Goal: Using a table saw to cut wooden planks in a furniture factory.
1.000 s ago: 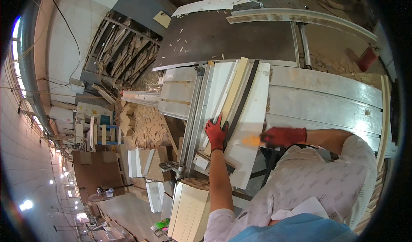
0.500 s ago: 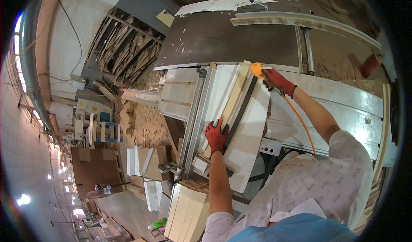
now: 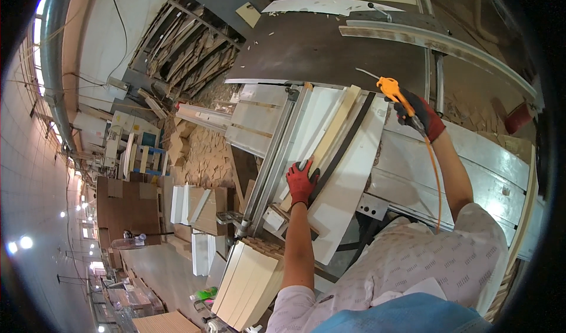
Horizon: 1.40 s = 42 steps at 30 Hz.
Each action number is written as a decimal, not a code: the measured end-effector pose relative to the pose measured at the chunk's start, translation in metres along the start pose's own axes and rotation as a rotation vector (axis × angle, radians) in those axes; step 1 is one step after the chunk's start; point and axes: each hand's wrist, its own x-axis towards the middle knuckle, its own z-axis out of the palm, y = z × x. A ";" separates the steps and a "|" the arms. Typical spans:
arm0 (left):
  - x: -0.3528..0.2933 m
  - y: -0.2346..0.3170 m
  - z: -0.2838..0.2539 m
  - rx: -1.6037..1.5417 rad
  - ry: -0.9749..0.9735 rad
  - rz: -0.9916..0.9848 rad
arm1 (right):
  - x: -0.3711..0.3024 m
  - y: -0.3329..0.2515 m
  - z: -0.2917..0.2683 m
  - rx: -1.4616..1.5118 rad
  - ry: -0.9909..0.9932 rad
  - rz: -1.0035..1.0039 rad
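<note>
My right hand [image 3: 422, 116], in a red glove with dark finger coating, is closed round an orange air blow gun [image 3: 390, 87]. Its thin nozzle points left over the dark board, and an orange hose [image 3: 437, 176] runs back toward my body. My left hand [image 3: 302, 183], gloved alike, is down on the near part of a long pale wooden strip [image 3: 335, 123], its fingers bent over it; the fingertips are partly hidden. Beside that strip runs a narrow black strip [image 3: 344, 142], and both lie on a white panel [image 3: 349, 182].
A metal rail [image 3: 276, 156] runs along the panel's left side. Beyond lies a large dark board [image 3: 330, 50] with scattered chips. At right is a metal machine table [image 3: 454, 156]. Stacked cream boards [image 3: 244, 286] stand near my left arm; scrap wood [image 3: 188, 50] fills a rack far left.
My right hand has moved right and nearer with the blow gun, away from the pale strip's far end; the nozzle now shows. My left hand stays on the strip. The view has shifted slightly.
</note>
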 end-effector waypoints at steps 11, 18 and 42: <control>0.004 -0.008 0.009 -0.179 0.173 0.068 | -0.111 0.017 -0.191 0.884 -0.715 -0.132; 0.004 -0.020 0.021 0.080 0.085 0.030 | -0.081 0.001 -0.052 0.126 -0.679 -0.124; 0.005 -0.012 0.013 0.002 0.008 0.034 | -0.150 0.002 -0.064 -1.729 0.612 0.013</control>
